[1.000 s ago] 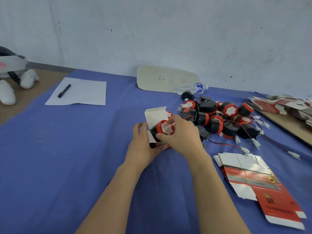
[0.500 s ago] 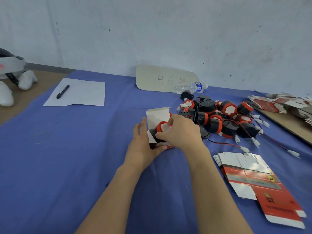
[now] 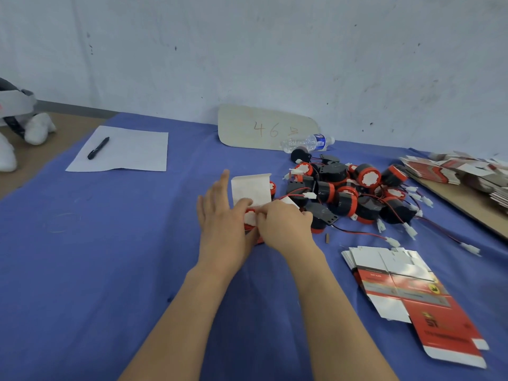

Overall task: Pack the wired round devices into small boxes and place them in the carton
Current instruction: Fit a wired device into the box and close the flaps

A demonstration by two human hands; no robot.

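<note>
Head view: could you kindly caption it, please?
Left hand steadies a box as right hand tucks a device in, beside the pile.

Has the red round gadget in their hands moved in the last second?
Yes: the round device slid left into the small box, away from the loose pile.
</note>
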